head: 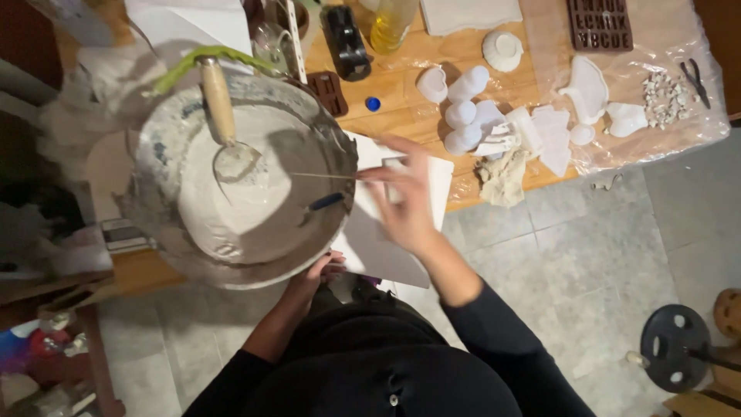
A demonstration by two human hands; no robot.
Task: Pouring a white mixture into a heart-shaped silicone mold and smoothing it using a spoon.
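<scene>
A large grey bowl [154,154] of pale wet plaster sits at the table's near edge. A trowel [220,116] with a wooden handle rests in the mix. My left hand [320,272] grips the bowl from below at its near rim. My right hand [405,205], slightly blurred, pinches a thin stick [324,176] whose tip reaches over the plaster. Under that hand lies a white sheet [386,247].
Several white plaster casts [471,108] lie on clear plastic film [687,46] on the wooden table [401,69]. A brown mould [600,23], a black bottle [345,42], a yellow bottle [390,23] and a blue cap [373,103] stand further back. Grey tile floor [587,255] lies right.
</scene>
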